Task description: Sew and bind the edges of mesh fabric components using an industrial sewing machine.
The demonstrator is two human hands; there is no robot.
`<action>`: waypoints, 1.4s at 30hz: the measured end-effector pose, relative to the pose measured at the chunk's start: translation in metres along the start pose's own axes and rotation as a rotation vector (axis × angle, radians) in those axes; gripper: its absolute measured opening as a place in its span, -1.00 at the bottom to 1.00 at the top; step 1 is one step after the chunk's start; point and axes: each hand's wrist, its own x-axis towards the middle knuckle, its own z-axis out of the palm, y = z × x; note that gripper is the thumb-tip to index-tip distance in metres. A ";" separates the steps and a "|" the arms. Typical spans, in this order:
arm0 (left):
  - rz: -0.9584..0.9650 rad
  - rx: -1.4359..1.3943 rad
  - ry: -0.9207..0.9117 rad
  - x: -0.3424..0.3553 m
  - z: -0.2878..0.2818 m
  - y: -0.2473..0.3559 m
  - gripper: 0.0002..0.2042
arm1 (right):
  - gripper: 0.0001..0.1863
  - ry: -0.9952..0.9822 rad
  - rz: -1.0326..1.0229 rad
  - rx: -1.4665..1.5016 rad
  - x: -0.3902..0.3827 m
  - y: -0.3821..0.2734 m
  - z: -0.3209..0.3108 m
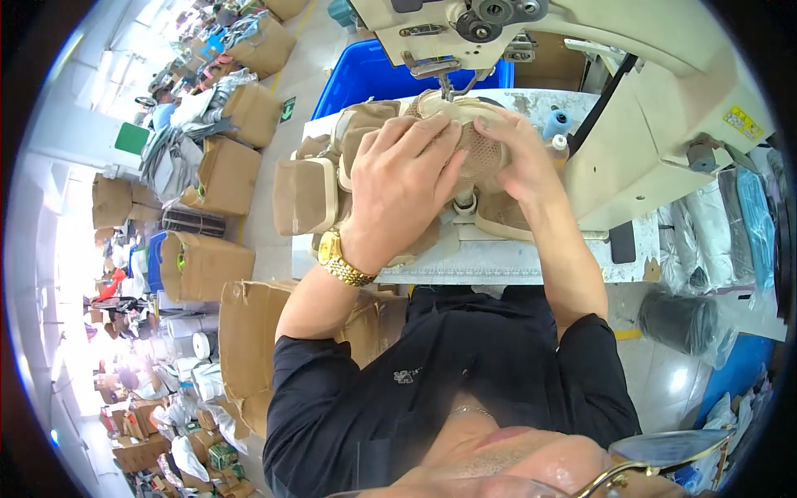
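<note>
Under the needle [448, 88] of a cream sewing machine [623, 149] sits a beige mesh fabric piece [481, 158] with pale binding. My left hand [407, 166], a gold watch on its wrist, lies over this piece with bent fingers pressing it near the needle. My right hand [518, 149] grips the piece's right side, thumb on top. Other tan sewn pieces with cream edging [303, 196] lie to the left and below on the white machine table [506, 257]. The fabric partly hides the post beneath the needle.
A blue bin [340, 81] stands behind the table. A blue thread cone [557, 124], small bottle [556, 151] and black phone [622, 241] are at the right. Cardboard boxes [253, 349] stand left. Plastic-wrapped rolls [706, 232] lie right. A person [163, 114] is far off among piled materials.
</note>
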 end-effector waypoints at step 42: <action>0.044 -0.123 0.123 -0.005 0.026 -0.030 -0.73 | -0.66 0.127 -0.213 -0.275 0.001 0.003 0.005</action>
